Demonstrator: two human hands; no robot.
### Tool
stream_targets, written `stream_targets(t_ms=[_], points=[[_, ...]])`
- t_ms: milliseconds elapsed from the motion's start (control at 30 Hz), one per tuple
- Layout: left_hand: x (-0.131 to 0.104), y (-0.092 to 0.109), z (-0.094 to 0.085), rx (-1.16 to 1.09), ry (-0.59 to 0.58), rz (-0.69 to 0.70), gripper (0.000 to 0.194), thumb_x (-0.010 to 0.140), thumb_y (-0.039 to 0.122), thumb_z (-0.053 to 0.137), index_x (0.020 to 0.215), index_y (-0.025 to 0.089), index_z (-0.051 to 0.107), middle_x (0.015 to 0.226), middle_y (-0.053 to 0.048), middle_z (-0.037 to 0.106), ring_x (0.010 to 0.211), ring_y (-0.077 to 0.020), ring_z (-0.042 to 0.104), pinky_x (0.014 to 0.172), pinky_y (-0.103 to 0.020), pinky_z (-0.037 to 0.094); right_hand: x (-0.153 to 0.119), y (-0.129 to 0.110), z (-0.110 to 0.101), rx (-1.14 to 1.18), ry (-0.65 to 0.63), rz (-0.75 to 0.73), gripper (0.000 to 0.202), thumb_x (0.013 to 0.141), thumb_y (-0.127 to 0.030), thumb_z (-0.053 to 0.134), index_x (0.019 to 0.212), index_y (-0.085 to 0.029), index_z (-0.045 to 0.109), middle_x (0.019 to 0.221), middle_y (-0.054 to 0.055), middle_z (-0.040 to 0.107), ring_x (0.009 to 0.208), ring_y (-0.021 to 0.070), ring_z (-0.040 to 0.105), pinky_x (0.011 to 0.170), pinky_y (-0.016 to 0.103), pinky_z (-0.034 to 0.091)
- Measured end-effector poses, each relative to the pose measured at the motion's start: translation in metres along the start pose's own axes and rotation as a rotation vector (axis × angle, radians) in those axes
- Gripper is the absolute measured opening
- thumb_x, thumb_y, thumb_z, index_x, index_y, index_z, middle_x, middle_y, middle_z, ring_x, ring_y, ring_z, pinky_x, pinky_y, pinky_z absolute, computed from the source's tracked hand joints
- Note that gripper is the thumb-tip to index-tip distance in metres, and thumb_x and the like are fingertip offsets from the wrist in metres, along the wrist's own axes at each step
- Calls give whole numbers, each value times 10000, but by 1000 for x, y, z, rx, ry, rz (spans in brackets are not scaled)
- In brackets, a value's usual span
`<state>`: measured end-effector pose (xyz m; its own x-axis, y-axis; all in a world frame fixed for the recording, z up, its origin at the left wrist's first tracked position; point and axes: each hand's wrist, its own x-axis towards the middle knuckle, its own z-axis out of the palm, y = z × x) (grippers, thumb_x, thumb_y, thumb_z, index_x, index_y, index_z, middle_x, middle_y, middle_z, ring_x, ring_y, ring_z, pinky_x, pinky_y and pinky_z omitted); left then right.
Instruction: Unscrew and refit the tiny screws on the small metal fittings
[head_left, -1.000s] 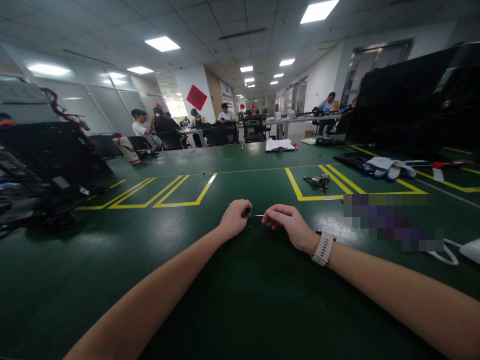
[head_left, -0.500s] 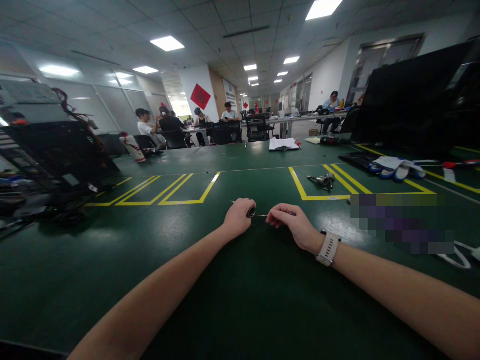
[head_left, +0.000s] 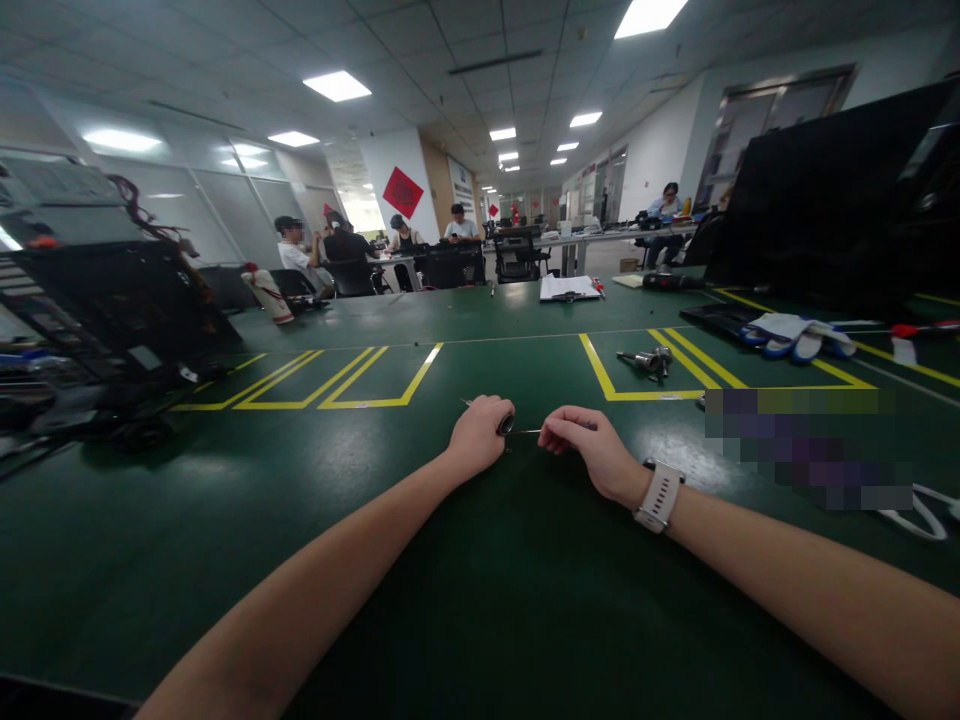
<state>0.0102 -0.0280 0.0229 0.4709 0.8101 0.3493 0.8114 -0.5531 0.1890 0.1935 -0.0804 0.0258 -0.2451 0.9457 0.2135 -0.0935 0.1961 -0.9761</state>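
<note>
My left hand [head_left: 480,432] is closed around a small metal part with a round, ring-like end [head_left: 506,425]; the rest of it is hidden in the palm, though a thin tip pokes out past the far side of the fist. My right hand [head_left: 581,440], with a pale watch strap at the wrist, pinches a thin-shafted tool [head_left: 529,431] that looks like a screwdriver. Its straight shaft points left at the ring end; whether the two touch I cannot tell. A tiny dark piece [head_left: 509,451] lies just below the left hand on the green table [head_left: 420,600].
Inside a yellow-taped outline to the right lies a metal fitting [head_left: 649,362] with small pieces. Farther right are white-and-blue gloves [head_left: 799,335] and a black monitor [head_left: 840,200]. A clipboard [head_left: 570,289] sits at the back. Dark equipment [head_left: 120,320] stands left. Several people sit beyond.
Almost nothing differs. The view has shifted very slightly, and both hands keep the same hold on the metal part and the thin-shafted tool.
</note>
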Motion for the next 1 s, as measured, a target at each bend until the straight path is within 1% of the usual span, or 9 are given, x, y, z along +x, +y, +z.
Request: stream_targets(t_ms=[200,433,733,800,900,967,1000], points=[[0,0,0,9,-9,-11,169,722,20,465,751,173,531,775,-41,559,772,-192,492,639,-296,387,0,-1,0,1,9,-1,185,804,-268,539,660,-182,616,675,3,604,662,151,537,665,323,412],[0,-1,1,15,-11,-15,192,703,4,470,759,174,539,780,-40,561,780,-192,487,655,-298,378,3,8,0,-3,21,-10,182,794,-262,546,646,-181,615,640,-1,601,633,148,532,635,317,401],[0,-1,0,-68,-3,-68,169,716,25,502,772,179,541,804,-30,571,799,-180,505,663,-282,393,3,8,-1,-34,-9,16,186,801,-293,547,677,-176,621,670,3,609,653,149,542,653,321,405],[0,-2,2,-100,22,-108,163,729,51,517,824,182,533,812,-28,571,789,-174,517,647,-273,396,3,7,-1,-39,-15,18,185,802,-294,546,682,-175,621,676,5,610,658,150,544,657,322,409],[1,-6,5,-162,74,-182,187,768,161,554,941,176,487,802,-19,566,700,-155,525,585,-260,397,2,7,0,-49,-20,10,185,806,-293,539,689,-174,618,681,6,608,660,150,547,657,320,415],[2,-8,5,-204,106,-199,218,766,219,584,946,175,470,797,-8,562,671,-145,521,578,-257,406,2,7,0,-58,-16,-5,187,810,-297,534,690,-176,613,678,4,606,655,148,546,650,316,418],[2,-9,5,-223,122,-193,223,751,225,604,927,175,476,813,-6,561,690,-145,525,599,-261,417,2,7,0,-65,-12,-15,190,812,-299,532,688,-178,610,675,3,604,653,148,545,647,314,419]])
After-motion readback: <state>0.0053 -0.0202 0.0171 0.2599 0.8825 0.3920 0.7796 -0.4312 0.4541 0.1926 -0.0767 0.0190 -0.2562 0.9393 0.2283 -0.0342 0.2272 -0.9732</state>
